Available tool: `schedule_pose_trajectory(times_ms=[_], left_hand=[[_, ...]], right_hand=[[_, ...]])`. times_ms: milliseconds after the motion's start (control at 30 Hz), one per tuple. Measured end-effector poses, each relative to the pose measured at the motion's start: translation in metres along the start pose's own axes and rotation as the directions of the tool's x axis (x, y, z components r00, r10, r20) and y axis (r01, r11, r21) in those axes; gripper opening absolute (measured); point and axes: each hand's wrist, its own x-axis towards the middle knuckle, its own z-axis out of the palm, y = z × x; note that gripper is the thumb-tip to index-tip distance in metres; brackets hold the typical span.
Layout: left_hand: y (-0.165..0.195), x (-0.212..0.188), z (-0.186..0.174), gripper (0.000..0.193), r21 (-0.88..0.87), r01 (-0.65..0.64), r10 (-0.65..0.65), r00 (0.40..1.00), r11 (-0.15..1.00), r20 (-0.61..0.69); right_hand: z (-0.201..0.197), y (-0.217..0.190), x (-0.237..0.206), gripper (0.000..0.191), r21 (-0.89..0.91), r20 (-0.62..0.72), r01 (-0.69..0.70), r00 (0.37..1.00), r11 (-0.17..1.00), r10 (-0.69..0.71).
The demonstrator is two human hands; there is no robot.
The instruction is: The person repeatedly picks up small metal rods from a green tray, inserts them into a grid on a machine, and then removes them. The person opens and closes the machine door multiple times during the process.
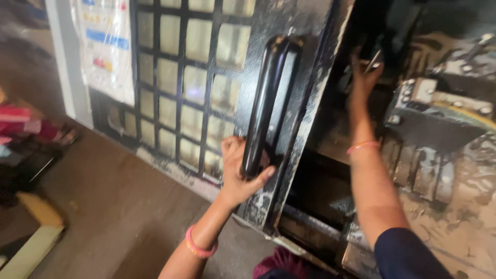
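Observation:
My left hand [238, 168] grips the lower end of a long black bar handle [268, 88] on a heavy black metal door [289, 31]. The door has a window grid of small panes [186, 77] and stands ajar. My right hand [361, 77] reaches up into the dark opening behind the door and pinches a small thin flat metallic piece [374, 61] between its fingers. Pink bands sit on both wrists.
A dusty grey machine body with bolts [439, 108] stands at the right. A paper sheet [106, 46] hangs on the panel left of the door. Brown floor [113, 206] lies below, with red cloth [26, 126] and a yellowish board [36, 243] at the left.

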Motion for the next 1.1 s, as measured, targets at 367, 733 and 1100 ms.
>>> schedule_pose_trajectory(times_ms=[367, 733, 1100], left_hand=[[-0.014, 0.003, -0.002, 0.024, 0.001, -0.005, 0.005, 1.000, 1.000, -0.013], [-0.015, -0.001, -0.006, 0.023, -0.010, 0.001, -0.001, 1.000, 1.000, -0.004], [-0.013, -0.005, -0.008, 0.025, 0.044, -0.046, 0.046, 0.999, 0.998, -0.003]], right_hand=[[0.004, -0.012, 0.006, 0.070, -0.074, 0.030, -0.271, 0.961, 0.960, 0.274], [0.003, -0.003, -0.002, 0.080, -0.054, 0.009, -0.219, 0.976, 0.974, 0.220], [0.012, -0.012, -0.011, 0.058, 0.062, -0.009, -0.010, 1.000, 0.998, 0.010]])
